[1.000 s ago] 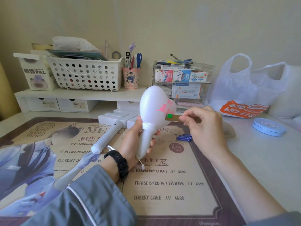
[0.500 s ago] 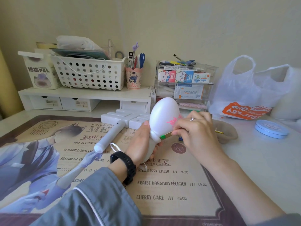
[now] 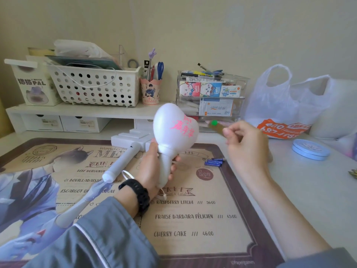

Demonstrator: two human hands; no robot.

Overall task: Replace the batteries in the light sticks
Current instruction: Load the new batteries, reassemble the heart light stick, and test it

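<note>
Where the grey sleeve (image 3: 100, 240) ends at the near edge, a black watch (image 3: 136, 196) is seen on the left wrist, above a printed menu mat (image 3: 193, 238) spread on the tabletop (image 3: 309, 190). The slim handle of a white light stick (image 3: 174, 130) is gripped by the left hand (image 3: 150, 169), fingers wrapped round it, so that the stick is held upright over the mat. Its heart-shaped head, marked with pink writing, hides part of the shelf (image 3: 77, 110) edge behind. A thin brown tool (image 3: 217, 127) with a green tip, blurred, is pinched in the curled fingers of the right hand (image 3: 245, 147) and is held just right of the head, apart from it. Between the hands, blue batteries (image 3: 214, 162) are laid on the mat. A second light stick (image 3: 123, 161) is laid left of the left hand, its far end against a white stepped block (image 3: 133, 138). Farther right, a round blue tin (image 3: 311, 149) and a white plastic bag (image 3: 286, 105) are set on the tabletop. On the shelf at the wall, a perforated basket (image 3: 94, 86), a pen cup (image 3: 150, 91) and clear drawers (image 3: 210, 97) are ranged.
</note>
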